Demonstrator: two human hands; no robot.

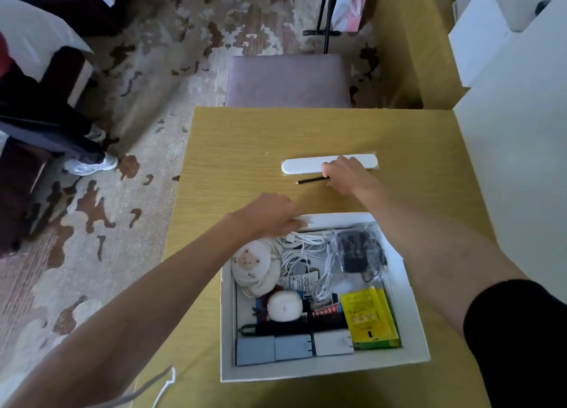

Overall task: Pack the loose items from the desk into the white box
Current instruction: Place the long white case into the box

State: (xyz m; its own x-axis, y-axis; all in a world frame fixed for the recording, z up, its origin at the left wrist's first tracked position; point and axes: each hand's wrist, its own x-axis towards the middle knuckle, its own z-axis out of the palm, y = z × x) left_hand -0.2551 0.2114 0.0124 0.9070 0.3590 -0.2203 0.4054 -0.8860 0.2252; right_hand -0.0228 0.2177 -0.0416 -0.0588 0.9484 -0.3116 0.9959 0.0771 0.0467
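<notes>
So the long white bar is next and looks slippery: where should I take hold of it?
Probably take the bar across its narrow width on its left half, from straight above: thumb on the near long edge, fingers on the far one. It lies flat on the desk, its rounded ends offer little hold, and the right hand, at the pencil, covers its right part.

matt wood-grain desk; smooth white cardboard box
</notes>
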